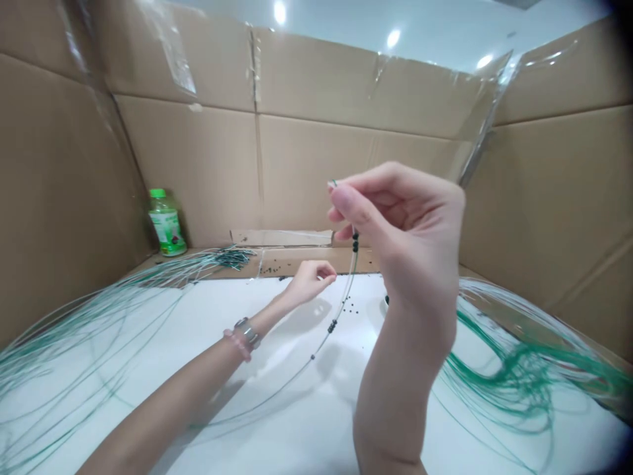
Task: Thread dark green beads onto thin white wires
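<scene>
My right hand [410,224] is raised in front, its thumb and fingertips pinching the end of a thin cord [281,389]. Just below the fingers, a few black beads [355,242] sit on that cord. Farther down it carries another bead cluster [332,326] and a single bead [312,357], then it curves left over the table. My left hand [312,282] is lower and farther off, over the far part of the white table, with thumb and fingers closed together. Whatever those fingers may hold is too small to make out. Loose black beads [351,306] lie to its right.
Bundled green and white cords [99,300] spread along the left side, and more green cords [524,369] lie at the right. A green-capped bottle [168,227] stands in the back left corner. Cardboard walls [316,171] surround the white table [297,435]. A bowl edge [384,305] shows behind my right wrist.
</scene>
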Action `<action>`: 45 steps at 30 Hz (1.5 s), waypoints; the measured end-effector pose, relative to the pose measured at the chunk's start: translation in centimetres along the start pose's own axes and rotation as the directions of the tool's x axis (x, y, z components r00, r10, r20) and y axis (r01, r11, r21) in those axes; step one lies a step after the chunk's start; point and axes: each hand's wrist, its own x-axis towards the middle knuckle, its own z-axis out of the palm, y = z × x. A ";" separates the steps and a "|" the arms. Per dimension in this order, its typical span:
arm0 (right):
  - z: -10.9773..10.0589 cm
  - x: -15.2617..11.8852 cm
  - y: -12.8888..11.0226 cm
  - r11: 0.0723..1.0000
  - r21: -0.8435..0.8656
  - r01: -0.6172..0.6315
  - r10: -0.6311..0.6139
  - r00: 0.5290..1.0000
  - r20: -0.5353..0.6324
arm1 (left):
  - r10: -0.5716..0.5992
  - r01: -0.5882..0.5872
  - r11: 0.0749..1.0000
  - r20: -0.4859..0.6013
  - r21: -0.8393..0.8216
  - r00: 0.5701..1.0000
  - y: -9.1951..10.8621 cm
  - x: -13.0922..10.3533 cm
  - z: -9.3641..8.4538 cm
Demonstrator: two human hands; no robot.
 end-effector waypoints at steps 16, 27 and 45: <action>3.7 -2.5 -2.8 0.995 -0.099 0.028 -0.022 0.998 0.066 | 0.309 -0.333 0.788 -0.134 -0.518 0.941 13.1 -9.0 -6.6; 4.4 -3.1 -3.2 0.982 -0.164 0.093 -0.081 0.994 0.079 | 0.312 -0.367 0.804 -0.192 -0.468 0.930 13.1 -9.1 -7.3; 5.0 -3.0 -2.9 0.980 -0.149 0.131 -0.125 0.991 0.047 | 0.229 -0.277 0.730 -0.158 -0.625 0.961 13.4 -9.3 -6.2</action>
